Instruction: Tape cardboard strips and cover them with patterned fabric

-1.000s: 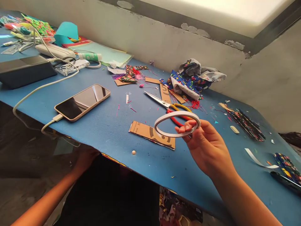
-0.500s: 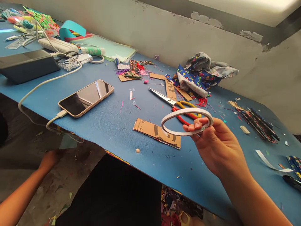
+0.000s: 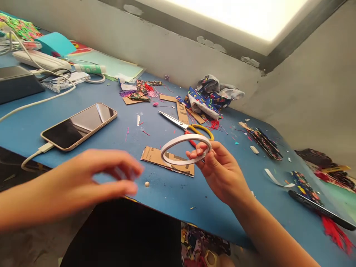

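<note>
My right hand [image 3: 222, 170] pinches a narrow roll of white tape [image 3: 169, 142] by its right side, tilted above the table. Beneath the roll lies a strip of brown cardboard [image 3: 155, 157] with dark print. Just behind it are scissors [image 3: 178, 121] with one red and one yellow handle, their blades pointing to the back left; the roll and my fingers partly cover the red handle. Left of the roll, my left hand [image 3: 111, 174] hovers over the table's front edge, slightly blurred, its thumb and fingers apart with nothing between them.
On the blue table [image 3: 116, 137] a phone [image 3: 79, 126] with a charging cable lies at left. Crumpled blue fabric [image 3: 205, 100] and cardboard pieces sit along the wall. Patterned bookmark-like strips [image 3: 264, 142] and a black-handled tool [image 3: 319, 209] are at right.
My left hand has risen from below the table edge and moved right, toward the tape roll. The view has swung right; my right hand still holds the roll.
</note>
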The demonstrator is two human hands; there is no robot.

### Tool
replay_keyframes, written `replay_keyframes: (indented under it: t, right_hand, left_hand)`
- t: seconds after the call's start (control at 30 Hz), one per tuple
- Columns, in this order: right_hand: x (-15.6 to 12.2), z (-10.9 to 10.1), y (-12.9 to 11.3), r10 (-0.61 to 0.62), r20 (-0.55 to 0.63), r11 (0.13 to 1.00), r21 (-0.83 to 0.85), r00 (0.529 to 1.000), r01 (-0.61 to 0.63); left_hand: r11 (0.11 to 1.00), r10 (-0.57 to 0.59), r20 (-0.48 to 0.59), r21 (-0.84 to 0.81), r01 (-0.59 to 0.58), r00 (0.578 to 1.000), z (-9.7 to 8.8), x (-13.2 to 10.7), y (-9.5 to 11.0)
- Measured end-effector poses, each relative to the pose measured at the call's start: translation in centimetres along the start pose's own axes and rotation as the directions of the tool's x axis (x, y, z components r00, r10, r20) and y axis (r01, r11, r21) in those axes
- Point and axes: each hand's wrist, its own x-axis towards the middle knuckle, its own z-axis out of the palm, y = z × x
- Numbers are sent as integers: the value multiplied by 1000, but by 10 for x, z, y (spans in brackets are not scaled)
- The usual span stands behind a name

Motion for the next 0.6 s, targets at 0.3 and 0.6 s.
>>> replay_keyframes:
  t: [0.3, 0.6]
  right_hand:
    - [8, 1, -8, -132, 11, 990, 59, 991, 131]
    - [7, -21, 1, -83, 38, 994, -74, 996, 86]
  left_hand:
    - [958, 226, 113, -204, -200, 968, -11, 110, 32]
    - [959, 262, 162, 62, -275, 951, -18, 116, 1]
